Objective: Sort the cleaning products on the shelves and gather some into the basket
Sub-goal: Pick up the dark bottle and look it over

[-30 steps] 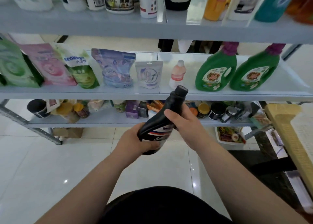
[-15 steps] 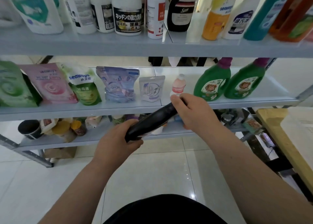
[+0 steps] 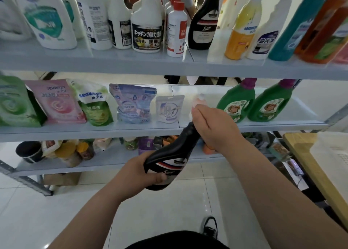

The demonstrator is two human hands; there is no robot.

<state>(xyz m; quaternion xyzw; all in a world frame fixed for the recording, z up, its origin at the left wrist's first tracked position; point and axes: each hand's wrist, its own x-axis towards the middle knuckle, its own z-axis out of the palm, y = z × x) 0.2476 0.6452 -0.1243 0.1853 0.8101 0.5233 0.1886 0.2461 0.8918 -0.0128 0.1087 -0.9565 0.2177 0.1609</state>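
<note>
The black bottle [image 3: 174, 155] leans just in front of the middle shelf [image 3: 90, 131], the left hand [image 3: 134, 172] curled round its fat base and the right hand [image 3: 212, 126] closed on its neck. It looks like glossy, stiff plastic, probably slippery and bottom-heavy, so the base grip should bear the weight.

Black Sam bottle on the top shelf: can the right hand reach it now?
Probably not yet: the right hand grips the neck of the held black bottle. Nothing stands before the shelf bottle, so the way opens once it lets go.
</note>
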